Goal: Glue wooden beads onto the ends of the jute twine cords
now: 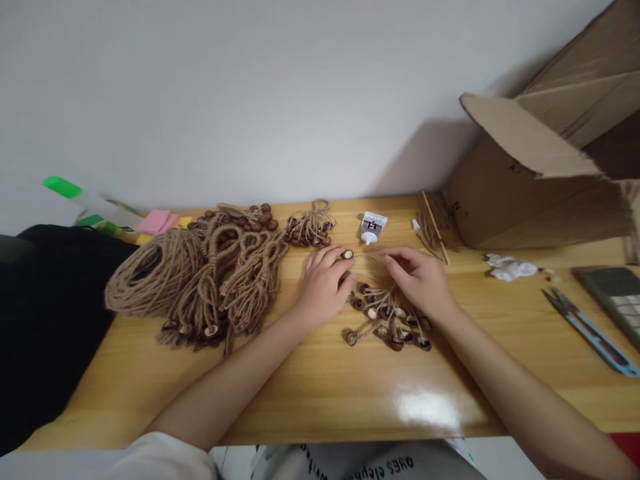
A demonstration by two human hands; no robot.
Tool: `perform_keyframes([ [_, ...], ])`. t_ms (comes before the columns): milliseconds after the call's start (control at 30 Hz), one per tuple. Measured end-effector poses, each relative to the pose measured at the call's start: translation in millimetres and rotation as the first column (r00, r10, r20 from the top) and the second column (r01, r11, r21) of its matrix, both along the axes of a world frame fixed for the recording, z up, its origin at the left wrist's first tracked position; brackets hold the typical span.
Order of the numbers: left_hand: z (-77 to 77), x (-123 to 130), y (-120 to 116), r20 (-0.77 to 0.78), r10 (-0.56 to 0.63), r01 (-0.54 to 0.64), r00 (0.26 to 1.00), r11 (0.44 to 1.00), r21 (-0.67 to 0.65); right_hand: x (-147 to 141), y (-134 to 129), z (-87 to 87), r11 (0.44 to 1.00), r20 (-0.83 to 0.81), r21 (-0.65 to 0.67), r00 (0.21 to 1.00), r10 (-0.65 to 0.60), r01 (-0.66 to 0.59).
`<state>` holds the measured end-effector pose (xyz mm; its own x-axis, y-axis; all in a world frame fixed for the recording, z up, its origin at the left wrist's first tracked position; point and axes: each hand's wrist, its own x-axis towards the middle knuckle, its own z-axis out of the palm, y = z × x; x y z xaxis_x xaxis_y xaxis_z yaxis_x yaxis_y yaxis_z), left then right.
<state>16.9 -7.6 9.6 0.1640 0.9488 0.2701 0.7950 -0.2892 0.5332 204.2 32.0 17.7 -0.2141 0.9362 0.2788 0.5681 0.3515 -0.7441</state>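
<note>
the left hand (326, 279) grips a small, round, pale-faced brown bead (348, 255); the right hand (421, 277) pinches a thin, tan fibre cord (369, 256) near the bead.

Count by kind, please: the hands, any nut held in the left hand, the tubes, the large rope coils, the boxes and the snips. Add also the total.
Hands: 2, left hand and right hand
Held nut: 1
Tube: 1
Large rope coil: 1
Box: 1
Snips: 1
Total: 7
</note>
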Motion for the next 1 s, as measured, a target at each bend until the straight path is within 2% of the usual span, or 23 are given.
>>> perform_keyframes([
  [167,-1.3,-0.4,1.5,0.080,0.034,-0.034,0.996,0.999,0.002,-1.9,3.1,-0.4,0.986,-0.245,-0.140,0.961,-0.127,0.095],
  [267,-1.7,-0.5,1.6,0.109,0.045,-0.047,0.993,0.999,0.011,-1.7,3.4,1.6,0.981,-0.321,-0.151,0.933,-0.163,0.119],
  [367,-0.8,-0.5,1.5,0.128,0.046,-0.048,0.991,0.999,0.014,-1.8,1.0,1.5,0.996,-0.258,-0.080,0.965,-0.054,0.035],
  [467,0.8,-0.6,1.5,0.140,0.042,-0.044,0.989,0.999,0.007,-2.9,-3.0,2.0,0.992,-0.083,0.004,0.989,0.124,-0.125],
  [567,1.8,-1.0,1.6,0.146,0.055,-0.054,0.988,0.998,-0.010,-4.6,-6.2,4.6,0.971,0.105,0.016,0.966,0.235,-0.238],
  [667,1.4,-1.6,1.6,0.144,0.085,-0.079,0.986,0.996,-0.047,-6.4,-6.3,5.4,0.968,0.168,-0.003,0.954,0.249,-0.252],
  [867,1.1,-2.4,2.0,0.140,0.081,-0.070,0.987,0.994,-0.078,-8.3,0.8,-4.7,0.974,0.080,-0.053,0.971,0.225,-0.222],
  [1000,2.6,-2.9,3.5,0.150,0.067,-0.052,0.986,0.994,-0.099,-9.6,1.5,-4.9,0.972,0.069,-0.095,0.973,0.221,-0.214],
])
